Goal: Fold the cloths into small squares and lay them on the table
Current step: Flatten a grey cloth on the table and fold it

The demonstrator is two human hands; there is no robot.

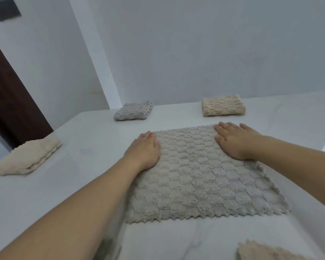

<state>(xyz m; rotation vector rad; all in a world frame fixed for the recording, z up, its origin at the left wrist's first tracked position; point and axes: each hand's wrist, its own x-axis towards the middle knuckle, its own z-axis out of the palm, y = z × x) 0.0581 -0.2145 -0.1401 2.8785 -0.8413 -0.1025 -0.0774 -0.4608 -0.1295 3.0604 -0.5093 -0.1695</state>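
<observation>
Ahead of me: white wall (195,49), dark brown door (9,102) at left, black wall panel (5,8) top-left, blurred.

Grey cloth (199,175) spread flat on the white table (83,184), zigzag edge toward the camera. Left hand (145,150) flat on its far-left corner, right hand (236,140) flat on the far-right — fingers straight, palms down. Folded squares around it: grey (132,111) far left, beige (223,106) far right, cream (26,158) at left edge. Another beige cloth (261,251) bottom right, partly cut off.
</observation>
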